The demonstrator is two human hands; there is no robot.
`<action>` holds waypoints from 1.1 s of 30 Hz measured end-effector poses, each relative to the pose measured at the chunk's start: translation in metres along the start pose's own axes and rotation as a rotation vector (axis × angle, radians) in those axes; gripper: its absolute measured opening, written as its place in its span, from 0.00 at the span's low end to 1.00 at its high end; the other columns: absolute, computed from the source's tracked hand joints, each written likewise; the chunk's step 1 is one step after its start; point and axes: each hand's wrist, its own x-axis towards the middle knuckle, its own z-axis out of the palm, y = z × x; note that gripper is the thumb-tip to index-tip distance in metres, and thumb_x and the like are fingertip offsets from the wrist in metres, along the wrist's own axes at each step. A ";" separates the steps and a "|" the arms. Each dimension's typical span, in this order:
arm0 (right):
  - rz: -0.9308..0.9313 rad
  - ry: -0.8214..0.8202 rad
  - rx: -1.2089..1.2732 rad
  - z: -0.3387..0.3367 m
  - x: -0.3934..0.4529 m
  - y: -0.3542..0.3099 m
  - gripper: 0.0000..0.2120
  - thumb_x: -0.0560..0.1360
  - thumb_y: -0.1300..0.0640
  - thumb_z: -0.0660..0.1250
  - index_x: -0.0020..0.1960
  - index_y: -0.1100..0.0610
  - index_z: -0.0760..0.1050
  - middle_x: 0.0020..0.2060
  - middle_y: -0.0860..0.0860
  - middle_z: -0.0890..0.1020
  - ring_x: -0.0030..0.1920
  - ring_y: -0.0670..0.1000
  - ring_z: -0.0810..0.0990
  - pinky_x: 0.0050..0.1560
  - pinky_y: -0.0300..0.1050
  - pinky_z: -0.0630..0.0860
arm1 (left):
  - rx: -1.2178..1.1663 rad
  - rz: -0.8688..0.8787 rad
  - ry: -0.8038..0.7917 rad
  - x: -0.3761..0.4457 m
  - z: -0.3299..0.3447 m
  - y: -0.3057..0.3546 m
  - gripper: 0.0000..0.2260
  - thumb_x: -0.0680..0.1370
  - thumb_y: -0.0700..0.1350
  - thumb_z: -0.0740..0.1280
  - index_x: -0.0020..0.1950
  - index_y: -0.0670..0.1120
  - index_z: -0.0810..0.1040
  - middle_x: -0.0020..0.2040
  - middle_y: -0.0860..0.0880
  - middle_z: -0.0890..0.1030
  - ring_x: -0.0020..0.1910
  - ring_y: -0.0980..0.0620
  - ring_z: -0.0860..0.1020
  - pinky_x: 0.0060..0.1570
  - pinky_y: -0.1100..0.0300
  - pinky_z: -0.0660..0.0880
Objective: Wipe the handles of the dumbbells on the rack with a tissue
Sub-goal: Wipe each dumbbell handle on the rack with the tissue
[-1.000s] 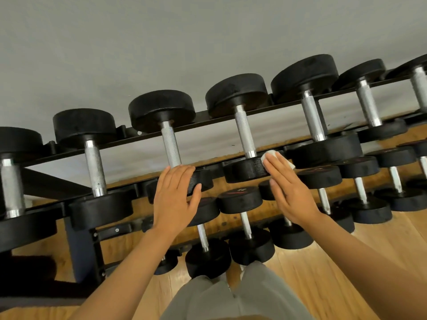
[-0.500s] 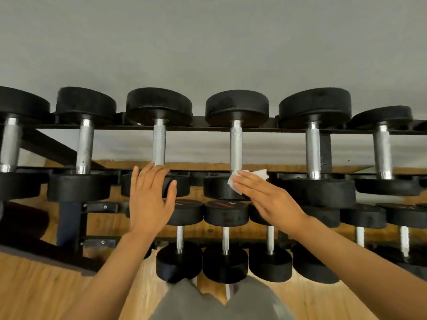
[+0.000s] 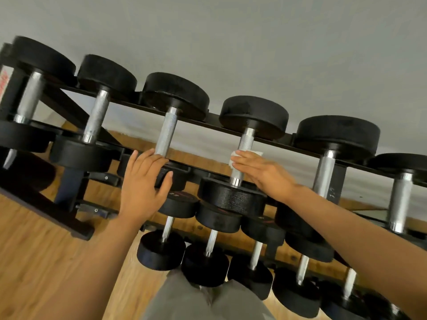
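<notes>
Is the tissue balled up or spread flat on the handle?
Spread fairly flat. The tissue lies under the right hand against the dumbbell handle, white edges poking out on both sides of the fingers.

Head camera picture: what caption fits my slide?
Right hand presses a tissue on a dumbbell handle; left hand steadies.

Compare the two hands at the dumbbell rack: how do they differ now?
The right hand presses a white tissue against a dumbbell handle; the left hand holds nothing. The left hand rests on a black weight head, beside another handle. Both are bare, with fingers extended.
</notes>
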 end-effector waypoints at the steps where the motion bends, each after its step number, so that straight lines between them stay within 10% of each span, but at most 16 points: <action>1: -0.018 -0.007 -0.011 0.001 0.001 0.003 0.26 0.69 0.71 0.74 0.66 0.61 0.76 0.67 0.57 0.76 0.70 0.57 0.70 0.71 0.56 0.64 | 0.001 0.005 0.012 0.000 0.001 0.000 0.18 0.80 0.51 0.60 0.60 0.40 0.80 0.59 0.43 0.81 0.69 0.44 0.72 0.78 0.50 0.52; 12: 0.002 -0.122 -0.291 -0.027 0.030 0.016 0.21 0.82 0.52 0.53 0.69 0.61 0.73 0.69 0.58 0.73 0.73 0.57 0.66 0.75 0.52 0.58 | -0.001 0.035 0.092 -0.001 0.008 -0.005 0.16 0.79 0.49 0.63 0.58 0.39 0.81 0.58 0.43 0.82 0.67 0.43 0.75 0.77 0.48 0.55; 18: -0.337 -0.568 -0.088 -0.034 0.027 0.013 0.21 0.84 0.50 0.49 0.70 0.55 0.72 0.70 0.50 0.73 0.74 0.47 0.64 0.77 0.47 0.52 | -0.003 0.056 0.101 -0.001 0.009 -0.008 0.15 0.80 0.49 0.64 0.59 0.40 0.82 0.58 0.43 0.82 0.67 0.43 0.75 0.76 0.45 0.59; 25: -0.065 -0.240 -0.266 -0.040 0.049 0.022 0.24 0.83 0.51 0.49 0.62 0.62 0.78 0.59 0.57 0.81 0.64 0.58 0.76 0.75 0.46 0.54 | -0.015 0.059 0.105 -0.001 0.008 -0.007 0.15 0.80 0.50 0.64 0.58 0.41 0.82 0.58 0.44 0.82 0.67 0.45 0.74 0.78 0.49 0.56; 30: 0.032 -0.469 0.112 -0.029 0.027 -0.021 0.29 0.83 0.43 0.41 0.61 0.55 0.77 0.58 0.50 0.79 0.63 0.49 0.73 0.69 0.46 0.66 | -0.013 0.059 0.107 -0.001 0.008 -0.006 0.15 0.80 0.49 0.64 0.58 0.41 0.82 0.57 0.44 0.82 0.67 0.45 0.74 0.78 0.50 0.55; 33: 0.029 -0.504 0.187 -0.032 0.024 -0.023 0.28 0.83 0.43 0.42 0.64 0.53 0.76 0.62 0.47 0.78 0.67 0.45 0.70 0.71 0.33 0.58 | -0.012 0.053 0.112 -0.001 0.007 -0.005 0.15 0.80 0.49 0.64 0.58 0.41 0.82 0.57 0.44 0.82 0.67 0.45 0.74 0.78 0.49 0.56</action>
